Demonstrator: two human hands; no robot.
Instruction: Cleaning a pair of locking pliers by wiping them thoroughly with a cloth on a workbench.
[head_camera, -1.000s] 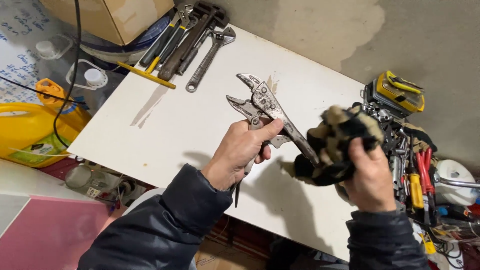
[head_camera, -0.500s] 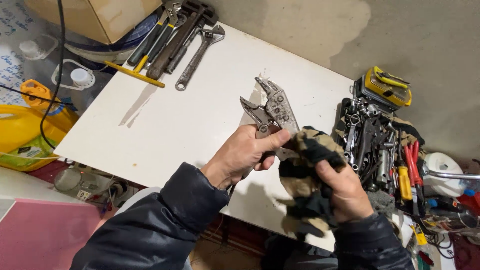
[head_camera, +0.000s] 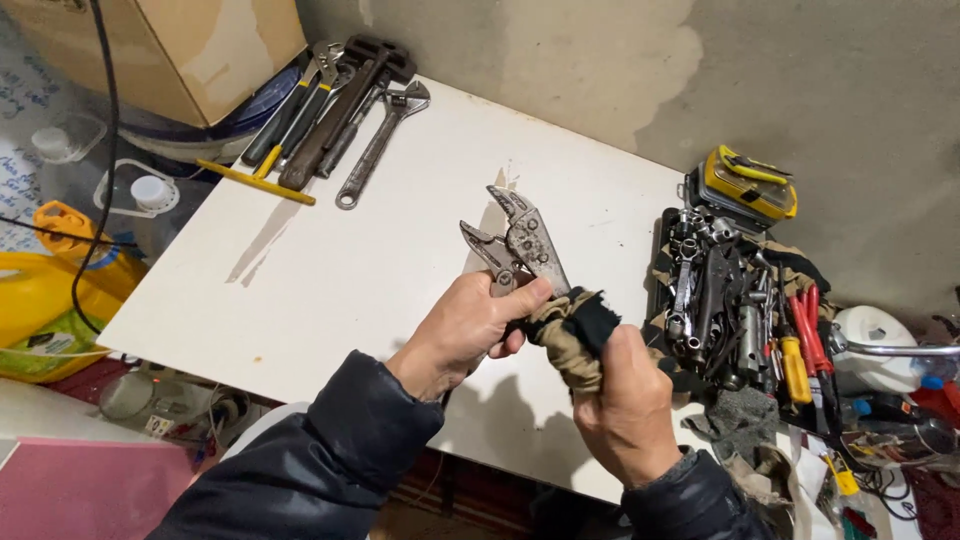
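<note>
Steel locking pliers (head_camera: 522, 248), jaws slightly apart and raised over the white table (head_camera: 330, 270), are clasped at the handles by the left hand (head_camera: 468, 330), fingers closed round them, while the right hand (head_camera: 625, 405) clenches a tan-and-black rag (head_camera: 575, 330) against those handles

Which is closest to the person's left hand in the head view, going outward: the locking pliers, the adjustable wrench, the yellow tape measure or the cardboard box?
1. Locking pliers: held in the left hand.
2. Adjustable wrench: up and left, on the white table.
3. Yellow tape measure: up and right, too close to the wrench to rank firmly.
4. Cardboard box: far upper left.
</note>
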